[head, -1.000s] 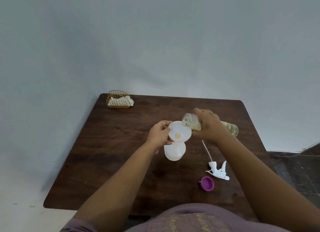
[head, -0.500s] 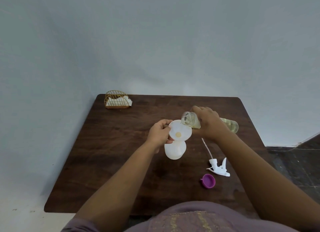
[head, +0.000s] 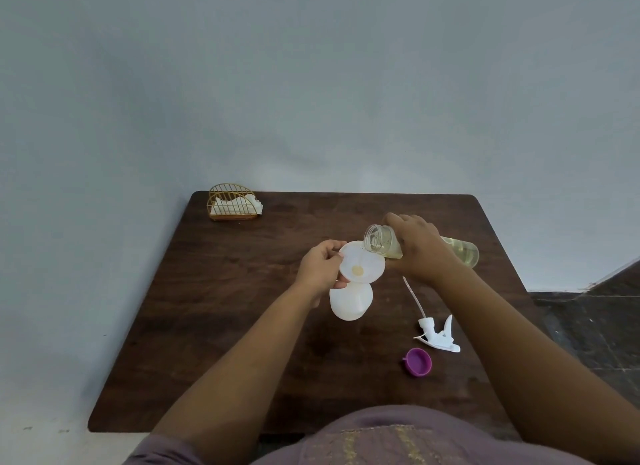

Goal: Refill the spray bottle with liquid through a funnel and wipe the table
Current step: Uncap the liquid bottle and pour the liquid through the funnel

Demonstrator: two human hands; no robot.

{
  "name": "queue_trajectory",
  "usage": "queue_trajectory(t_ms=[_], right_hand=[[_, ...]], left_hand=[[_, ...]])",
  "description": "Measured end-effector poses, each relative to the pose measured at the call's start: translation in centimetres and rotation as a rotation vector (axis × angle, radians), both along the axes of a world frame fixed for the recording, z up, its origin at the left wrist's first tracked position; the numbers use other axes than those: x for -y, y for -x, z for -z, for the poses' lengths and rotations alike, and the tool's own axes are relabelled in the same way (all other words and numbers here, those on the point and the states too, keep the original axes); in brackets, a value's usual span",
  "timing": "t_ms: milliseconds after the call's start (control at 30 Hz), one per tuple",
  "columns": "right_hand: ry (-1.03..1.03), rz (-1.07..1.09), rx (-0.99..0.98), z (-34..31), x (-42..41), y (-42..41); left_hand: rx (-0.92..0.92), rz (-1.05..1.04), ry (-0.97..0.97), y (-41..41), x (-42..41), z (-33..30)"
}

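Note:
A white spray bottle point(head: 350, 301) stands open near the middle of the dark wooden table point(head: 221, 312). A white funnel point(head: 362, 262) sits in its neck, with a small pool of yellowish liquid at its centre. My left hand point(head: 320, 265) grips the funnel's left rim. My right hand point(head: 417, 244) holds a clear bottle of pale yellow liquid point(head: 381, 244) tipped on its side, its open mouth at the funnel's upper right edge. The white spray trigger head point(head: 438, 334) with its dip tube lies on the table to the right.
A purple cap point(head: 418, 361) lies near the trigger head, towards the front right. A gold wire holder with white napkins point(head: 232, 203) stands at the back left corner. A plain wall rises behind the table, and dark floor tiles lie beyond its right edge.
The clear bottle has tilted slightly further over the funnel. Both hands keep their grips, and the view has shifted a little.

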State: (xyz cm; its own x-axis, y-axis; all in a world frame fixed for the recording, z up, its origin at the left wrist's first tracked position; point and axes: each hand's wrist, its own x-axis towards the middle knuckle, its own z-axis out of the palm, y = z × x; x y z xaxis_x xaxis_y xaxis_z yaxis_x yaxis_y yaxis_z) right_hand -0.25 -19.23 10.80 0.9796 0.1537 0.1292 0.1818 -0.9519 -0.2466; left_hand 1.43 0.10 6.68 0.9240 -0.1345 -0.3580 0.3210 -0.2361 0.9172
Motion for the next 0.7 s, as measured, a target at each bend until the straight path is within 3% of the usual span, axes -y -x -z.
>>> queue_trajectory(t_ms=[700], right_hand=[[0.025, 0.027, -0.017, -0.15, -0.52, 0.46]], left_hand=[[0.011, 0.006, 0.016, 0.20, -0.17, -0.25]])
